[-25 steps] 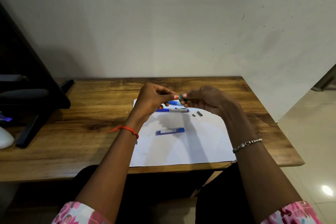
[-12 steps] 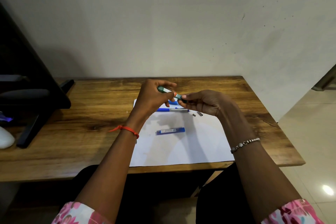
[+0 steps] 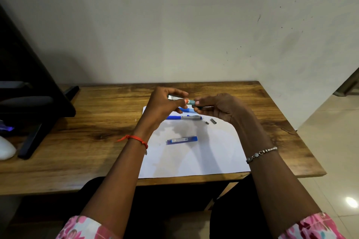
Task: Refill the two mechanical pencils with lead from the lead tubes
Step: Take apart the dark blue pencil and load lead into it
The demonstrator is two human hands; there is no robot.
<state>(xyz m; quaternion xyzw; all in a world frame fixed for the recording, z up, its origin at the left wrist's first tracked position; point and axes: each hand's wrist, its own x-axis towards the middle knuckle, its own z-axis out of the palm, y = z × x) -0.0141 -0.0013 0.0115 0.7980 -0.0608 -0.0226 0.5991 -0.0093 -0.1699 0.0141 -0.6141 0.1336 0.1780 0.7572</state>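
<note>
Both hands are raised above the far edge of a white paper sheet (image 3: 194,157). My left hand (image 3: 163,105) and my right hand (image 3: 221,108) pinch a teal mechanical pencil (image 3: 191,102) between them; its silver end shows at the left fingers and an orange band sits mid-barrel. A blue mechanical pencil (image 3: 183,117) with a silver clip lies on the paper below the hands. A blue lead tube (image 3: 182,140) lies flat nearer me. Another blue object (image 3: 185,110) is partly hidden behind my fingers. Two small dark caps (image 3: 213,121) lie right of the blue pencil.
The wooden desk (image 3: 97,132) ends at a wall behind. A black monitor stand (image 3: 38,122) and a white object (image 3: 6,148) occupy the left side. The desk's right edge drops to a tiled floor (image 3: 330,161).
The teal pencil has levelled out from a tilt, and my right hand has risen slightly to meet the left. Items on the paper have not moved.
</note>
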